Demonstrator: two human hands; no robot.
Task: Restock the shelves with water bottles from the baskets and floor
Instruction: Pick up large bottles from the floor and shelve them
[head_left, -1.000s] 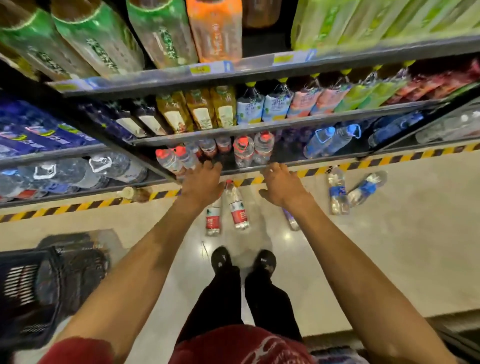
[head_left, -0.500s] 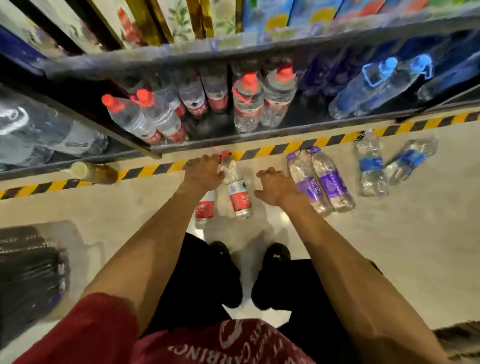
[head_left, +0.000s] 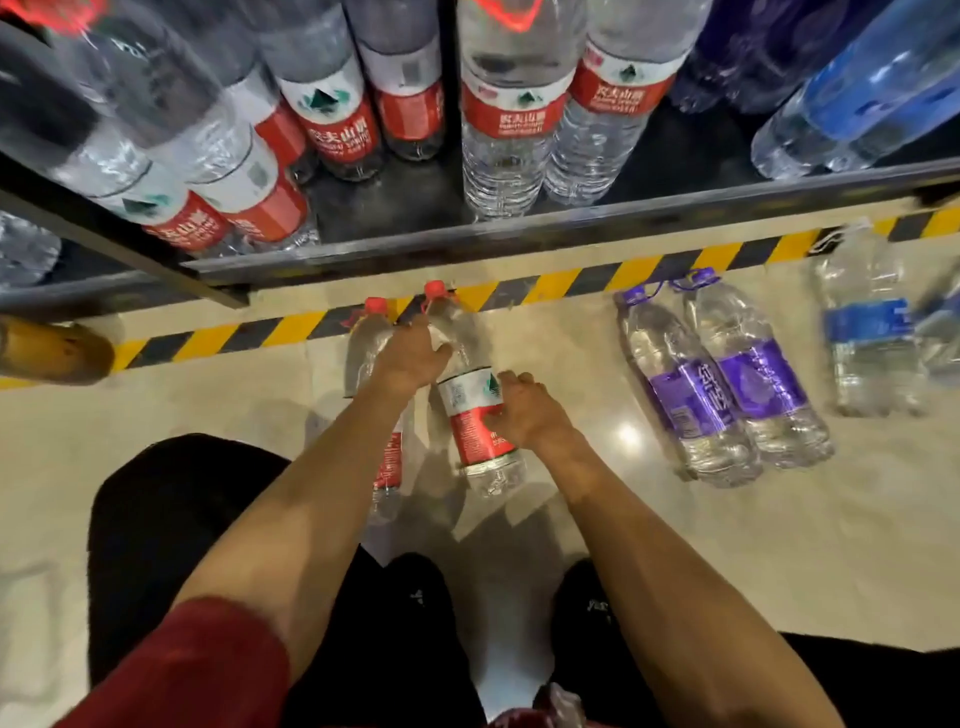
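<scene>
Two red-label water bottles lie side by side on the floor, caps pointing at the shelf. My left hand lies over the upper part of the left bottle, fingers curled round it and thumb between the two bottles. With its fingers curled over the label, my right hand grips the right bottle. The bottom shelf just beyond holds several upright red-label bottles.
Two purple-label bottles lie on the floor to the right, with blue-label bottles farther right. An amber bottle lies at the left edge. Yellow-black tape runs along the shelf base. Blue-tinted bottles stand on the shelf's right. My feet are below.
I have crouched much closer to the floor. Both hands dropped from near the shelf edge onto the two red-label bottles and closed on them.
</scene>
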